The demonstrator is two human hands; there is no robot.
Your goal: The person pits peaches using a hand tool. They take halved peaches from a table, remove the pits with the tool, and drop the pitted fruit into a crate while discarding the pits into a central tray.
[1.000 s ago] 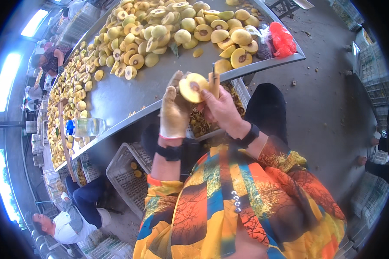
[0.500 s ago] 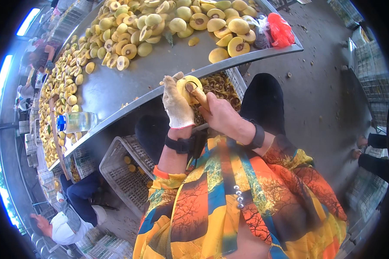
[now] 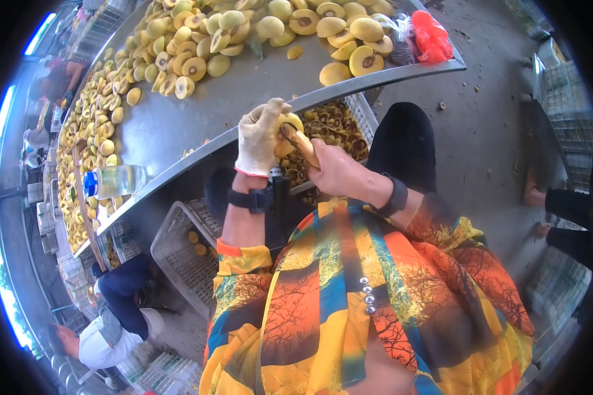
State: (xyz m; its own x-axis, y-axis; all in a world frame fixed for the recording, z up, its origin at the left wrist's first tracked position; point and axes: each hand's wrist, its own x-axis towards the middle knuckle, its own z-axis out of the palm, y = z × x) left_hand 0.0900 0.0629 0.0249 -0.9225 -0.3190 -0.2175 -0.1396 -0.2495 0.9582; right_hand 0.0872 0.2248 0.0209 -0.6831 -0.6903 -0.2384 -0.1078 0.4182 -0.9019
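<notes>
My left hand (image 3: 257,137), in a pale work glove, grips a yellow peach half (image 3: 292,120) just past the table's near edge. Its fingers curl round the fruit and partly cover it. My bare right hand (image 3: 344,172) is closed on a pitting tool with a wooden handle (image 3: 304,147). The tool's curved tip presses into the brown middle of the cut face. Under both hands stands a crate (image 3: 362,117) filled with brown pits and peach scraps (image 3: 339,131).
Many peach halves (image 3: 234,39) are heaped on the metal table (image 3: 178,122). A blue-capped bottle (image 3: 115,181) lies at its left; a red plastic bag (image 3: 431,38) sits on the right corner. A pale crate (image 3: 178,253) holds some halves beside my legs. A co-worker (image 3: 109,339) sits lower left.
My left hand has shifted slightly left and turned the peach half, so its cut face shows less. The right hand keeps the tool against the fruit.
</notes>
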